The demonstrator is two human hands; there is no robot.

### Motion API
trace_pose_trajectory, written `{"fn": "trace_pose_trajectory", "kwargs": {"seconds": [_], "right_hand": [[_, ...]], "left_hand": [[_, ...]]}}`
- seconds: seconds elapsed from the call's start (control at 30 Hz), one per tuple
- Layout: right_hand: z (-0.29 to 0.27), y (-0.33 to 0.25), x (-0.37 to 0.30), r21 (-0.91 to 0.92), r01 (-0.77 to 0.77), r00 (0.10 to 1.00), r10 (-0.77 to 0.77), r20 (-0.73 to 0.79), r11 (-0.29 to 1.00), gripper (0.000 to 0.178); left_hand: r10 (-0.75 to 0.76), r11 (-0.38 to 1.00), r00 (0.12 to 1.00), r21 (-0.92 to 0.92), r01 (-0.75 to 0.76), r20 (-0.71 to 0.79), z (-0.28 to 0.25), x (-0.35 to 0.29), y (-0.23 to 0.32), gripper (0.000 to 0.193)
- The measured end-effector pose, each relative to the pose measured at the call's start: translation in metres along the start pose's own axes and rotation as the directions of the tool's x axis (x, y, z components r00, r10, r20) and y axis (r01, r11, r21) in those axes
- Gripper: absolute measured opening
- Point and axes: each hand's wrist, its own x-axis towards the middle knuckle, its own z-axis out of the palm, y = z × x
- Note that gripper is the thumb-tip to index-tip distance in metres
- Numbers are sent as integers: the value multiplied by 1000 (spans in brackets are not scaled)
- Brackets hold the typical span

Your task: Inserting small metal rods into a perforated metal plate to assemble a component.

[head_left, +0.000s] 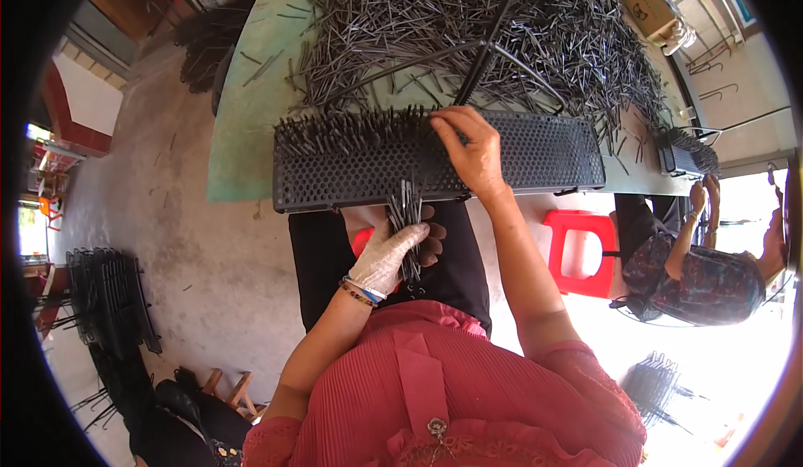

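A long black perforated panel [535, 156] lies across the front of the table, its face full of round holes. Thin black rods [351, 128] stand in the holes along its far left part, up to about the middle. At the end of those rows, my bare right hand [473, 145] pinches at a thin dark rod, mostly hidden by the fingertips. Below the panel's front edge, my left hand [389, 254] in a whitish glove with dark fingertips is closed around a bundle of black rods [407, 202], held upright over my lap.
A large heap of loose black rods [552, 32] covers the green table [242, 124]. A black metal frame [481, 65] rises behind the panel. To the right are a red stool [577, 254] and a co-worker [703, 270] at another panel [682, 153]. Black racks [109, 300] stand left.
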Motion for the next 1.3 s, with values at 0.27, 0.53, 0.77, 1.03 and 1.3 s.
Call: {"fn": "trace_pose_trajectory", "kwargs": {"seconds": [0.27,0.53,0.77,1.03,1.3], "right_hand": [[-25,-43,-30,280,-578,761,383,524,766,28],[-29,-45,-47,310,-753,629,495,600,581,32],[-38,-38,-44,529,-676,734,532,423,513,22],[-50,-17,2,556,-422,862,507,1,716,20],[-11,20,10,458,-337,913,404,-53,823,19]], "left_hand": [[117,992,992,-61,-114,49,13,-13,7,35],[55,991,998,118,-59,36,20,-23,3,39],[36,980,997,191,-50,74,21,-11,5,41],[42,999,994,-25,-39,101,18,6,6,26],[-98,994,993,-46,95,-61,20,13,8,24]]}}
